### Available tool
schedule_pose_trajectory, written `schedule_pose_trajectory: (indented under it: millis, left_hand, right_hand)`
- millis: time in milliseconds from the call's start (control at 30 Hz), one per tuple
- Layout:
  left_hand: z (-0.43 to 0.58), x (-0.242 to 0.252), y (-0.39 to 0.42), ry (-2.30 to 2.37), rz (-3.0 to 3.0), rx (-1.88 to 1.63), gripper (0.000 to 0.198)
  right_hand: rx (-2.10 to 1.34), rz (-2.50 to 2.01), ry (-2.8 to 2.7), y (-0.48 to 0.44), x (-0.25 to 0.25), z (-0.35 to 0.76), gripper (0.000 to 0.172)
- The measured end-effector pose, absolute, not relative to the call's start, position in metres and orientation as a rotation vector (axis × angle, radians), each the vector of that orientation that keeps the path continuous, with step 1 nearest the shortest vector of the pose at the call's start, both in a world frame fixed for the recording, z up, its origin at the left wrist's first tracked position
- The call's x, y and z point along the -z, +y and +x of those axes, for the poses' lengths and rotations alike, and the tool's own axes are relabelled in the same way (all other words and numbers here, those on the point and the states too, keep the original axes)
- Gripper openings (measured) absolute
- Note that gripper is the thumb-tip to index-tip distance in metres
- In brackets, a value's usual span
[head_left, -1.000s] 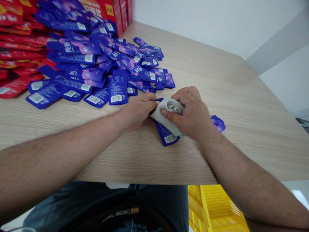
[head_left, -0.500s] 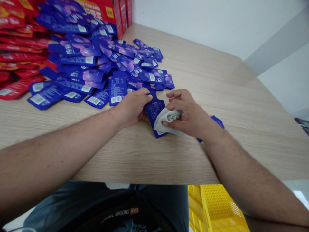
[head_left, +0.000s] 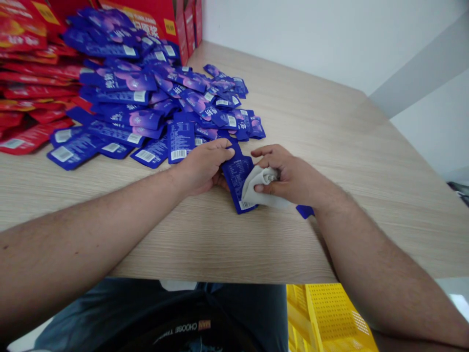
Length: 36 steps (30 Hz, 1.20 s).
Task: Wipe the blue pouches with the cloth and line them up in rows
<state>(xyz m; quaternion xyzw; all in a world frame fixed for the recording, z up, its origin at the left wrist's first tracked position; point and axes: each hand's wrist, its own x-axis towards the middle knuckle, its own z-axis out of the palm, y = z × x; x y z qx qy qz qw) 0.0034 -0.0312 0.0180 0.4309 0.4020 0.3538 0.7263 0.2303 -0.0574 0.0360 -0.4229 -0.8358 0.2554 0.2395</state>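
Observation:
Between thumb and fingers, my left hand grips the top end of a blue pouch, its printed back and barcode facing up. My right hand is closed around a folded white cloth, whose edge lies against the right side of the pouch and partly covers its barcode. Under my right wrist, the corner of another blue pouch shows on the table; my arm hides the remainder. A heap of similar blue pouches lies just beyond my left hand.
Red pouches are stacked at the far left. Red printed boxes stand behind the heap, near the wall. Below the front edge of the wooden table are yellow perforated crates, at the right of my legs.
The cloth and my right hand have shifted slightly right relative to the held pouch, uncovering more of its print. The whole view has tilted a little. Both hands keep their hold.

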Motion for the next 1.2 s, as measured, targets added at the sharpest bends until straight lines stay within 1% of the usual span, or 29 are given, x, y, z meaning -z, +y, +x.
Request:
schedule_pose_trajectory:
  millis: [100,167,300,467,567,667,833,933,1000,1100,1200]
  left_hand:
    - [0.006,-0.014,-0.037,0.876,1.096,-0.755,0.005]
    - [0.007,-0.011,-0.038,0.896,1.28,-0.795,0.011]
    - [0.005,-0.009,-0.036,0.933,1.557,-0.8,0.018]
    - [0.002,-0.016,-0.037,0.84,1.719,-0.681,0.019]
    - [0.001,-0.019,-0.04,0.841,1.725,-0.662,0.024]
    - [-0.002,-0.017,-0.036,0.911,1.643,-0.793,0.023]
    - [-0.01,-0.014,-0.016,1.117,1.483,-1.147,0.016]
    - [-0.019,-0.021,-0.012,1.225,1.596,-1.295,0.017]
    - [-0.024,-0.026,-0.014,1.288,1.803,-1.325,0.017]
    - [-0.027,-0.028,-0.016,1.263,2.211,-1.151,0.022]
    - [-0.024,-0.022,-0.011,1.188,2.501,-0.76,0.029]
  right_hand:
    - [-0.476,-1.309,-2.044,-0.057,-0.037,0.227,0.026]
    - [-0.478,-1.334,-2.021,-0.057,-0.038,0.225,0.025]
    - [-0.471,-1.217,-2.088,-0.06,-0.04,0.218,0.029]
    - [-0.212,-1.447,-1.865,-0.055,-0.036,0.215,0.017]
    - [-0.112,-1.548,-1.673,-0.048,-0.035,0.231,0.017]
    - [-0.062,-1.592,-1.516,-0.042,-0.039,0.25,0.019]
    - [-0.013,-1.6,-1.427,-0.04,-0.046,0.263,0.021]
    - [-0.01,-1.598,-1.432,-0.041,-0.048,0.261,0.021]
    - [-0.013,-1.589,-1.448,-0.041,-0.047,0.26,0.021]
    - [-0.012,-1.598,-1.462,-0.041,-0.046,0.26,0.021]
    - [-0.001,-1.593,-1.481,-0.041,-0.047,0.26,0.021]
